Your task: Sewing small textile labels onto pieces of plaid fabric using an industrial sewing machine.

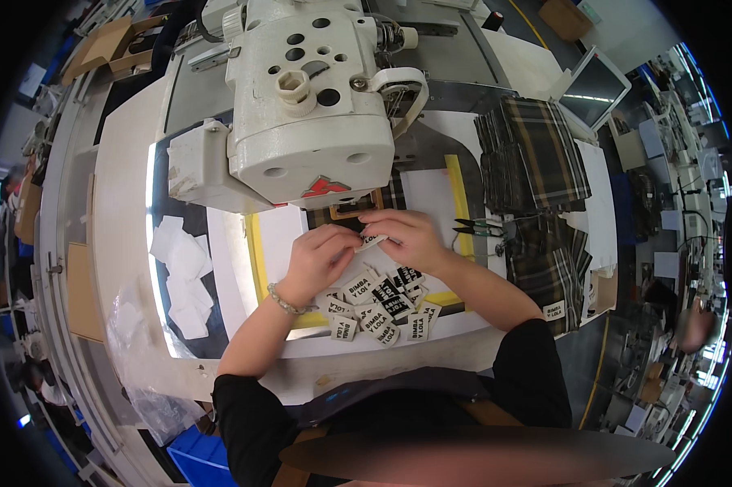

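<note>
Table (127,187) partly hidden; left hand (321,253) and right hand (413,240) pinch half-covered white label (372,242).

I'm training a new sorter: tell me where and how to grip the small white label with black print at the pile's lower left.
Probably pinch the small white label by its left edge, coming from the left: it lies flat, that edge is free, and other labels crowd its right.

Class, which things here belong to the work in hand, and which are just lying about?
Likely in the work: white label between left hand and right hand; pile of labels; sewing machine; plaid fabric stack.

Apparently lying about: clear plastic bag; cardboard box.
</note>
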Action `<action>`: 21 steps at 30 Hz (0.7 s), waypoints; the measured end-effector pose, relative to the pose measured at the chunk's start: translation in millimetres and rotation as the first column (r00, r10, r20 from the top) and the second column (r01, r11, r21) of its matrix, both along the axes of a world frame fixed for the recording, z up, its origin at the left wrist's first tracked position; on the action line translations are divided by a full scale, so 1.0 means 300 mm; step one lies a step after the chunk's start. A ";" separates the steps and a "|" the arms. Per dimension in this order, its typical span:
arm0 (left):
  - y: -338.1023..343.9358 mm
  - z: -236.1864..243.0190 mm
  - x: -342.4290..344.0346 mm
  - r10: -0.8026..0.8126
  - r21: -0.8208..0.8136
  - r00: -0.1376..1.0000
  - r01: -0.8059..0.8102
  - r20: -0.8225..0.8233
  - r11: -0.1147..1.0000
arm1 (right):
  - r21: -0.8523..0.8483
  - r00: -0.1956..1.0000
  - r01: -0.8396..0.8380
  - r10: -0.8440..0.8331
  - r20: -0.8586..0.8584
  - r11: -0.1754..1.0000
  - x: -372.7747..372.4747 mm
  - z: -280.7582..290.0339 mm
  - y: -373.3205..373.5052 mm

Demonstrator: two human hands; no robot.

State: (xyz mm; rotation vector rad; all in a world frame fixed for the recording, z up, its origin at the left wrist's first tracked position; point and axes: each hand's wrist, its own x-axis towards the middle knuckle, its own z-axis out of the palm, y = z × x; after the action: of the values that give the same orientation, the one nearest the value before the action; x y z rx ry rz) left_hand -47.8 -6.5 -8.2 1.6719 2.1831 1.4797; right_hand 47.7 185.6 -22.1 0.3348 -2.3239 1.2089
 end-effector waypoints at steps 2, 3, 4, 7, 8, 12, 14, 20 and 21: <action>0.004 -0.003 -0.030 -0.015 -0.007 0.985 0.014 -0.174 1.000 | 0.019 0.999 0.013 -0.014 0.046 1.000 -0.009 -0.001 0.005; -0.009 0.000 -0.048 -0.070 -0.077 0.954 0.049 -0.292 0.996 | 0.024 0.996 0.028 -0.029 0.085 0.999 -0.012 0.000 -0.004; -0.013 0.002 -0.059 -0.131 -0.151 0.907 0.076 -0.401 0.986 | 0.010 0.991 0.035 -0.036 0.126 0.999 -0.011 -0.002 -0.007; 0.005 0.012 -0.070 -0.187 -0.167 0.842 0.117 -0.507 0.979 | -0.018 0.995 0.016 -0.015 0.101 1.000 -0.008 -0.009 -0.005; 0.013 0.006 -0.065 -0.191 -0.171 0.841 0.119 -0.506 0.978 | -0.022 0.995 0.019 -0.017 0.101 1.000 -0.006 -0.012 -0.006; 0.068 0.028 -0.055 -0.082 -0.045 0.630 0.074 -0.772 0.996 | -0.173 0.989 0.081 -0.058 0.135 0.982 -0.020 -0.007 -0.004; 0.065 0.034 -0.060 -0.017 -0.012 0.549 0.013 -0.836 1.000 | -0.199 0.985 0.118 -0.089 0.147 0.973 -0.027 -0.007 -0.017; 0.026 0.005 -0.109 -0.025 -0.020 0.789 0.017 -0.614 1.000 | -0.268 0.937 0.138 -0.037 0.348 0.954 -0.043 0.027 -0.047; 0.029 -0.002 -0.118 -0.001 0.006 0.834 0.005 -0.552 1.000 | -0.282 0.941 0.136 -0.034 0.338 0.950 -0.046 0.034 -0.043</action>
State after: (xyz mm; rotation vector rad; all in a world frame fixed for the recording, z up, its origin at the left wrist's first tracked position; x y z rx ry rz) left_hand -83.2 2.1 -8.7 2.3407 2.4109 1.0858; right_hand 33.9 172.7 -11.7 -0.0851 -2.3403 1.6532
